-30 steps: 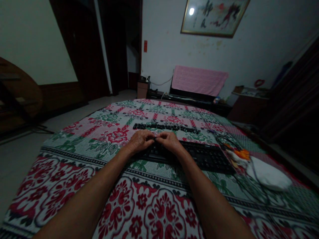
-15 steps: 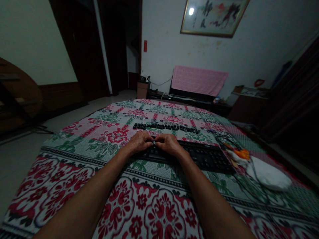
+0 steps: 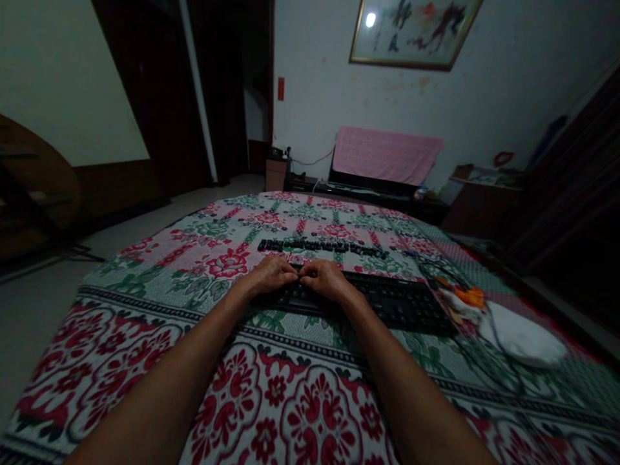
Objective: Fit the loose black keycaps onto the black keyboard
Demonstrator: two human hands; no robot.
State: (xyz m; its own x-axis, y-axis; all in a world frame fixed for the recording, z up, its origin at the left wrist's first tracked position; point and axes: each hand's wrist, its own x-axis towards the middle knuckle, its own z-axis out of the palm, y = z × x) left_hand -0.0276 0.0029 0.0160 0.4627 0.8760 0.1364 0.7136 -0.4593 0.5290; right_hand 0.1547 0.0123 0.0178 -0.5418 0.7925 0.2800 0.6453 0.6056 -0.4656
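A black computer keyboard (image 3: 402,303) lies on the patterned cloth, its left half partly hidden by both hands. My left hand (image 3: 272,274) is over its left part, thumb and fingers pinched. Facing it, my right hand (image 3: 323,278) is pinched too, its fingertips close to those of the left. Whatever sits between the fingertips is too small and dark to make out. Just beyond the hands, loose black keycaps (image 3: 322,246) form a long row on the cloth.
Right of the keyboard lie dark cables (image 3: 443,268), an orange item (image 3: 469,297) and a white bundle (image 3: 526,336). The flowered cloth (image 3: 310,413) covers the table. Beyond it, a pink towel (image 3: 387,155) drapes over a dark screen-like object.
The fingertips of both hands have shifted slightly over the same spot of the keyboard. The keycap row looks the same.
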